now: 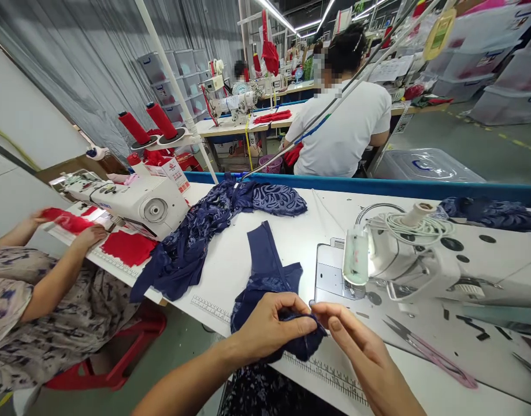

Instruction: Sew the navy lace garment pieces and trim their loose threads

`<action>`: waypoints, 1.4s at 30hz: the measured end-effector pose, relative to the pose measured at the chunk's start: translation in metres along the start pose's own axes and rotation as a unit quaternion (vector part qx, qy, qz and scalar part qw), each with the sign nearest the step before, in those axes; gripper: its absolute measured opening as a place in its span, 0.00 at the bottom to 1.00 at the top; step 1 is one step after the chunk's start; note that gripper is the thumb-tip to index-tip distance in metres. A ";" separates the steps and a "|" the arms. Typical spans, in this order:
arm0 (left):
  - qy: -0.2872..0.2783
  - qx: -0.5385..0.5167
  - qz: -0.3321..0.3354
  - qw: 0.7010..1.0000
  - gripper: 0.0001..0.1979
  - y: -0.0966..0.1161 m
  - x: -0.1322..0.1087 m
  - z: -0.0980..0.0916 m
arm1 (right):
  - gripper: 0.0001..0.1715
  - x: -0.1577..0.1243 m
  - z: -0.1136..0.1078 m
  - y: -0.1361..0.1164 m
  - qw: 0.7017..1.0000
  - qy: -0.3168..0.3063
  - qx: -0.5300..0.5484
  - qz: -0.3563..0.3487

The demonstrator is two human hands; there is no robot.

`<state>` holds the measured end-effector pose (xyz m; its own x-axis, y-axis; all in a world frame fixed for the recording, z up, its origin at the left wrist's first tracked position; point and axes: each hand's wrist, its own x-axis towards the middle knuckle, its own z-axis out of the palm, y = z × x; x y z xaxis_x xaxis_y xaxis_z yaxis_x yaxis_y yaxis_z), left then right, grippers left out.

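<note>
A navy garment piece (265, 260) with patterned lace parts lies near the front edge of the white sewing table. My left hand (269, 323) grips a bunched edge of it between thumb and fingers. At that same edge, the fingertips of my right hand (356, 341) pinch the fabric close to the left thumb; the exact grip is partly hidden. Just right of the piece stands a white sewing machine (421, 260), with its metal needle plate (330, 274) beside my fingers. A heap of navy lace pieces (196, 231) stretches along the left of the table.
Pink-handled scissors (434, 352) lie right of my hand. A printed ruler strip (326, 375) runs along the front edge. To the left, a co-worker's hands (92, 236) handle red fabric (129, 247) at another machine (135, 202). Ahead sits a person in a white shirt (341, 127).
</note>
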<state>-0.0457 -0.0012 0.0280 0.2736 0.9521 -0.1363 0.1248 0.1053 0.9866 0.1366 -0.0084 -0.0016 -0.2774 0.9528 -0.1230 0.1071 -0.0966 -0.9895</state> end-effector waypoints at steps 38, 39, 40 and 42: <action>-0.020 0.454 0.123 0.882 0.07 -0.049 0.108 0.053 | 0.19 0.014 -0.076 0.066 0.884 0.051 -0.421 -0.199; -0.002 0.473 0.119 0.873 0.10 -0.046 0.105 0.054 | 0.19 0.014 -0.077 0.067 0.872 0.046 -0.434 -0.223; 0.011 0.494 0.124 0.861 0.11 -0.044 0.100 0.056 | 0.18 0.015 -0.079 0.068 0.857 0.044 -0.450 -0.248; 0.008 0.527 0.162 0.834 0.09 -0.041 0.084 0.060 | 0.17 0.015 -0.082 0.067 0.821 0.044 -0.488 -0.294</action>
<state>0.0291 0.0568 -0.0297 0.4435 0.8865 0.1321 0.8188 -0.4607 0.3425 0.2177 0.0232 -0.0639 -0.4896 0.7732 0.4031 0.7044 0.6232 -0.3398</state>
